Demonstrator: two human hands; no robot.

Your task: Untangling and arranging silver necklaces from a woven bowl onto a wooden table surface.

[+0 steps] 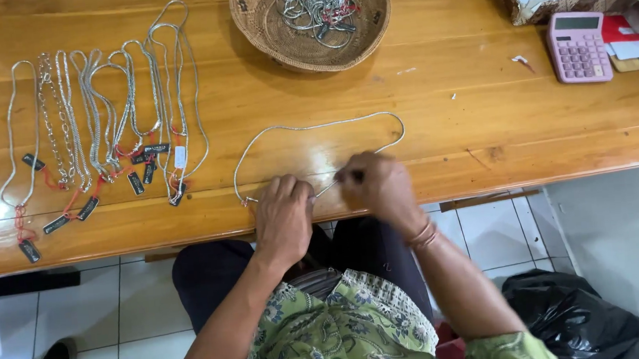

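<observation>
From the head camera, a person sits at a glossy wooden table, both hands at its near edge. The left hand is curled, fingers folded down over one end of a silver chain necklace, near where its clasp end lies by the table edge. The right hand is just beside it, fingers pinched on the other end of the same chain, a short taut stretch of it showing between the two hands. The rest of the necklace lies on the table as an open loop arching away from the hands. To the left, well apart, a row of silver chains with small dark tags and red strings is laid out side by side. At the far edge stands a woven basket holding a tangle of more chains. To the right a pink calculator lies near papers and a box. Below the table, a black plastic bag sits on the white tiled floor.
</observation>
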